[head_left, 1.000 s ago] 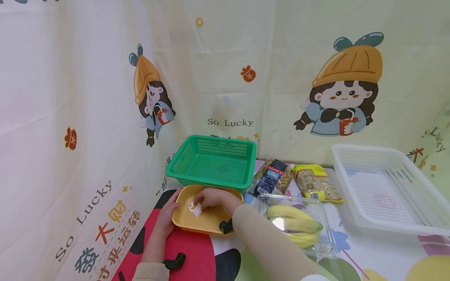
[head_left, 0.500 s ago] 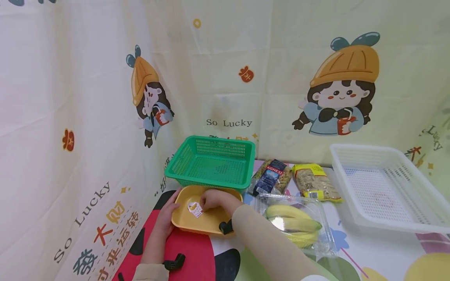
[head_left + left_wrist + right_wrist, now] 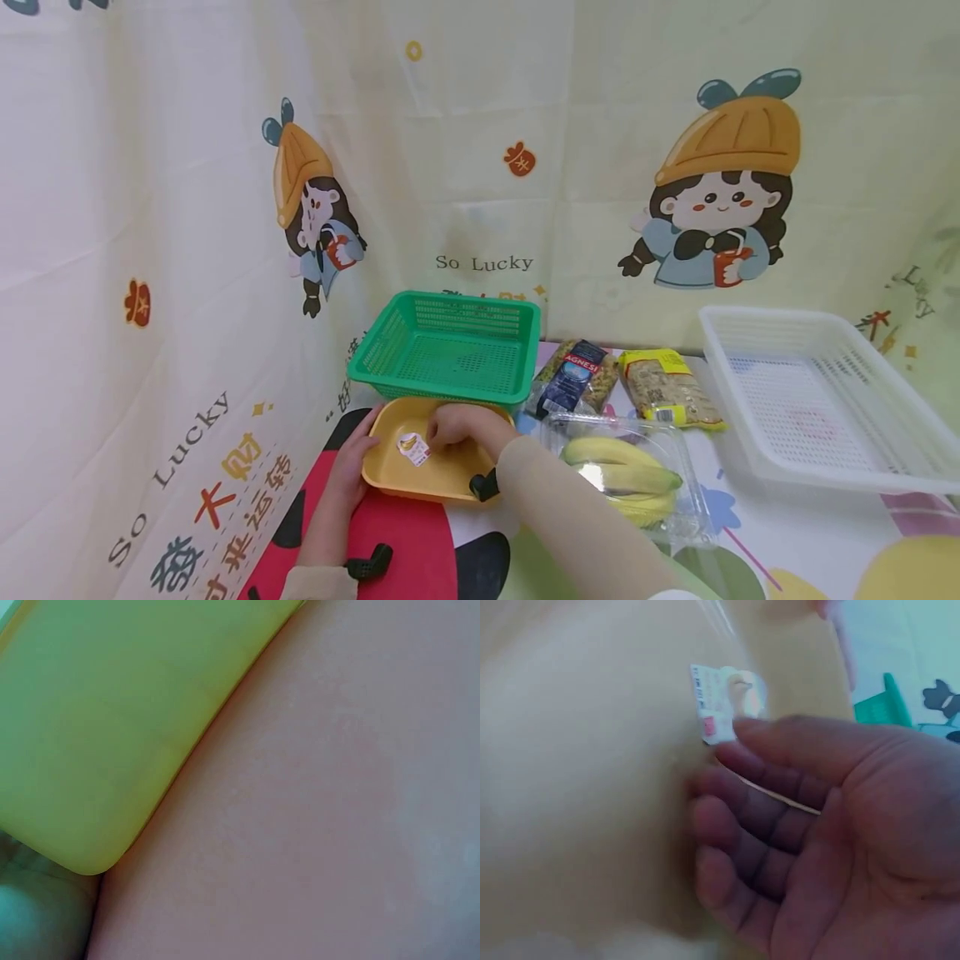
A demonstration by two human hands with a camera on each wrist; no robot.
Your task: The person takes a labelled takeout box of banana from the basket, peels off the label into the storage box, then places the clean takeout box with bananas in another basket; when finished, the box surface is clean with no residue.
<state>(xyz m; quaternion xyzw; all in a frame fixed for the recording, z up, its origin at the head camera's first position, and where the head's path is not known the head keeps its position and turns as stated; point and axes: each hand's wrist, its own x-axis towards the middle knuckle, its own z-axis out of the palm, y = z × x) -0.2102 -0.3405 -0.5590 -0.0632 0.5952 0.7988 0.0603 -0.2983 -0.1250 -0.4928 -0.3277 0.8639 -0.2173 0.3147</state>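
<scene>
A shallow orange plastic tray point(image 3: 408, 480) stands on the patterned tabletop. My left hand point(image 3: 351, 467) grips its left side, with a digit over the rim. The tray's outside point(image 3: 127, 735) fills the upper left of the left wrist view, with part of the palm point(image 3: 37, 915) at its lower corner. Inside the tray is a small white label point(image 3: 413, 449) with a banana picture. My right hand point(image 3: 467, 427) reaches in from the right. In the right wrist view, its thumb and index fingertip pinch the edge of the label point(image 3: 708, 697), while the other fingers curl below.
Behind the tray sits a green perforated basket point(image 3: 442, 358). To the right are a clear clamshell box point(image 3: 693, 500) of bananas point(image 3: 622, 471), an AGNESI pasta bag point(image 3: 573, 375) and a yellow-topped bag point(image 3: 667, 387). A white basket point(image 3: 795, 483) stands far right, with printed curtains behind.
My right hand has shifted slightly right within the tray, uncovering more of the label. The label keeps its place in the tray and my left hand stays at the rim.
</scene>
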